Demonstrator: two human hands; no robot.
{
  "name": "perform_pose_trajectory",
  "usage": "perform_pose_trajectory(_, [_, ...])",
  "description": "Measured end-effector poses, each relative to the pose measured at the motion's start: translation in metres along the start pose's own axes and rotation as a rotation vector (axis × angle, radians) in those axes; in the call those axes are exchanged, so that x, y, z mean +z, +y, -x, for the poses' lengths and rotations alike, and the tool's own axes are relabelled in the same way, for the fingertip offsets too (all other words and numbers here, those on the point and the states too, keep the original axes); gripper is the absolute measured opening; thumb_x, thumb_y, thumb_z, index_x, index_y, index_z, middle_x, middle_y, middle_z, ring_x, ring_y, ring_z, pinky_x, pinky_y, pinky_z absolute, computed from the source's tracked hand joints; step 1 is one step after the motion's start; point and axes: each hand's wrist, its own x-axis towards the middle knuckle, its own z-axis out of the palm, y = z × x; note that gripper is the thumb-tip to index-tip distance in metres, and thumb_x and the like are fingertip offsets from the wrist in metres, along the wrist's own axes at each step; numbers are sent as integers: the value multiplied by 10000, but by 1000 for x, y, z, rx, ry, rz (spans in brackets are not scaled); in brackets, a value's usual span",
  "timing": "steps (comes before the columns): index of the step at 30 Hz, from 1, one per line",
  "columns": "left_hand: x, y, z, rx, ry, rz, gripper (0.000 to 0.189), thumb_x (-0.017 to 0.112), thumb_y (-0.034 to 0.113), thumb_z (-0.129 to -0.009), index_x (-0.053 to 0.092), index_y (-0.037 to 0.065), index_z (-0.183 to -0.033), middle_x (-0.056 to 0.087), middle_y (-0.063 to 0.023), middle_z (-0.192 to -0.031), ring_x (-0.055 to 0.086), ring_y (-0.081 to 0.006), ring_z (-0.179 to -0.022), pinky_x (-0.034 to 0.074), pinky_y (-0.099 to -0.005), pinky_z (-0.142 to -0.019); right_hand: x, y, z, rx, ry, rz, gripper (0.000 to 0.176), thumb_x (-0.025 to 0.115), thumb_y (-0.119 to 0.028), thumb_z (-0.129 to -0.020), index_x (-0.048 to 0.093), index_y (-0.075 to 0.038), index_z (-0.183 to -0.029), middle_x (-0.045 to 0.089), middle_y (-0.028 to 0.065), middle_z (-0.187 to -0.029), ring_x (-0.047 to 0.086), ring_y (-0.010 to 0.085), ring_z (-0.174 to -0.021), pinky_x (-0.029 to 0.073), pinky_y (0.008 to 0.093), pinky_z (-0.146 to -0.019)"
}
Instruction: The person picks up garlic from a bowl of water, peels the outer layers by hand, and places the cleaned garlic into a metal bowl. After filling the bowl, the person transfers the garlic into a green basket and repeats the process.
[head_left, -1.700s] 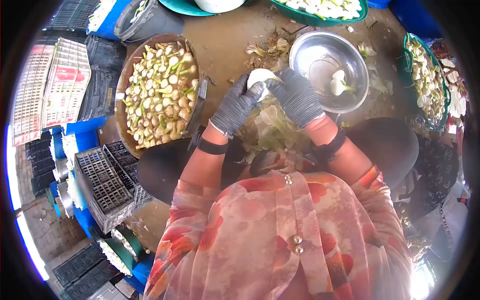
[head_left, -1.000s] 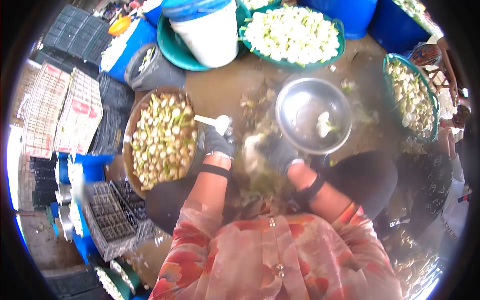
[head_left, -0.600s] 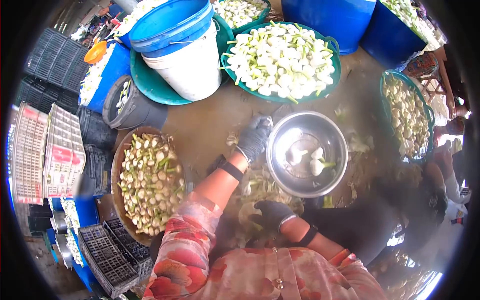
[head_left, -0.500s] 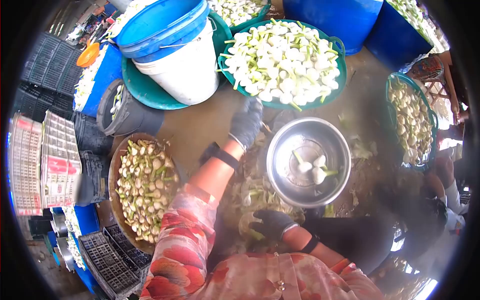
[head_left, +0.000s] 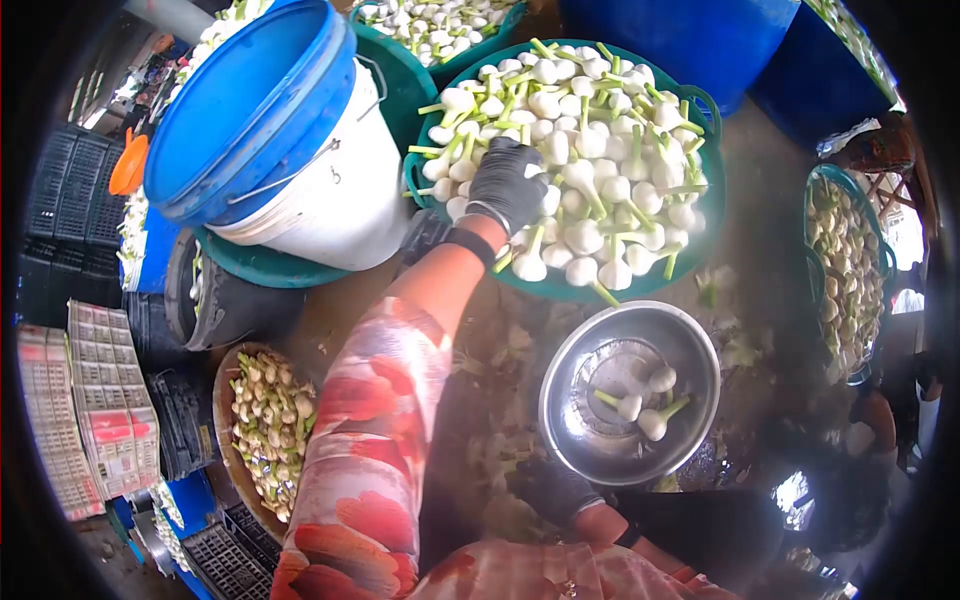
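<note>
My left hand (head_left: 507, 185), in a dark glove, is stretched forward onto the heap of white garlic bulbs (head_left: 590, 180) in a green basin (head_left: 712, 215). Its fingers are curled in among the bulbs, and what they hold is hidden. My right hand (head_left: 555, 490), gloved too, is low in front of my body, just below the rim of a steel bowl (head_left: 556, 400). Shadow and blur hide its fingers. Inside the bowl lie three trimmed garlic bulbs (head_left: 652, 424) with short green stems.
Left of the basin, a blue bucket (head_left: 250, 110) sits in a white bucket (head_left: 340, 190). A round tub of browner, unpeeled garlic (head_left: 268, 430) stands at left, near stacked crates (head_left: 110, 400). Another garlic basin (head_left: 845, 270) is at right. Peelings (head_left: 735, 340) litter the wet floor.
My left hand has moved forward from the floor beside the basin onto the garlic heap. The view has shifted, so the basin and buckets look nearer. The bowl still holds three bulbs.
</note>
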Motion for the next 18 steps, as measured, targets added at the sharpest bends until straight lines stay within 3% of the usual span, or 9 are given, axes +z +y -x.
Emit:
perform_pose_trajectory(1, [3, -9, -2, 55, 47, 57, 260, 708, 204, -735, 645, 70, -949, 577, -177, -1023, 564, -359, -978, 455, -449, -895, 5, 8, -3, -20, 22, -4, 564, 541, -498, -920, 600, -43, -1249, 624, 221, -1197, 578, 369, -1133, 437, 428, -984])
perform_pose_trajectory(4, [-4, -34, -20, 51, 346, 188, 269, 670, 163, -734, 646, 73, -987, 594, -169, -1024, 562, -340, -961, 451, -428, -915, 32, 37, -15, -59, 54, -40, 554, 551, -489, -917, 603, -47, -1247, 623, 228, -1194, 582, 370, -1125, 443, 428, -975])
perform_pose_trajectory(6, [-40, -32, -41, 20, 462, -90, 366, 635, 177, -769, 648, 78, -1121, 567, -196, -1148, 561, -349, -1022, 444, -415, -952, 43, 52, -17, -52, 47, -99, 546, 561, -479, -914, 604, -48, -1246, 622, 230, -1194, 583, 369, -1124, 446, 428, -971])
perform_pose_trajectory(8, [-49, -61, -70, -112, 428, -322, 515, 603, 230, -808, 575, 127, -1312, 463, -250, -1324, 531, -373, -1156, 423, -406, -1017, 70, 75, -20, -60, 91, -179, 539, 571, -470, -912, 604, -48, -1247, 620, 228, -1199, 582, 368, -1128, 447, 425, -971])
perform_pose_trajectory(9, [-52, -68, -78, -229, 314, -322, 547, 589, 260, -823, 536, 157, -1358, 391, -275, -1387, 487, -383, -1227, 404, -395, -1050, 69, 78, -21, -59, 108, -190, 538, 575, -466, -911, 603, -48, -1249, 619, 226, -1203, 581, 367, -1131, 447, 424, -973])
perform_pose_trajectory(10, [-53, -77, -87, -343, 197, -320, 580, 575, 291, -838, 496, 186, -1404, 318, -299, -1450, 444, -392, -1298, 385, -384, -1082, 60, 71, -22, -58, 124, -202, 537, 579, -463, -910, 602, -48, -1251, 618, 224, -1207, 580, 367, -1134, 447, 423, -975])
perform_pose_trajectory(12, [-43, -92, -109, -613, -230, -321, 740, 591, 362, -843, 286, 254, -1508, 288, -263, -1504, 365, -379, -1374, 338, -404, -1132, 29, 44, -13, 34, 93, -253, 542, 582, -462, -908, 599, -48, -1256, 615, 218, -1217, 578, 367, -1139, 445, 422, -979])
perform_pose_trajectory(14, [-26, -101, -112, -616, -183, -311, 736, 610, 374, -832, 296, 232, -1483, 395, -231, -1452, 414, -373, -1342, 372, -442, -1102, -16, -1, -3, 193, 56, -385, 549, 585, -465, -906, 596, -47, -1261, 613, 212, -1226, 576, 368, -1144, 442, 421, -984])
perform_pose_trajectory(18, [-21, -79, -100, -589, -89, -277, 606, 641, 357, -826, 415, 188, -1362, 512, -188, -1356, 513, -364, -1244, 437, -460, -1020, -46, -27, -4, 271, 65, -315, 553, 604, -465, -895, 608, -35, -1243, 632, 216, -1185, 587, 372, -1121, 448, 423, -966])
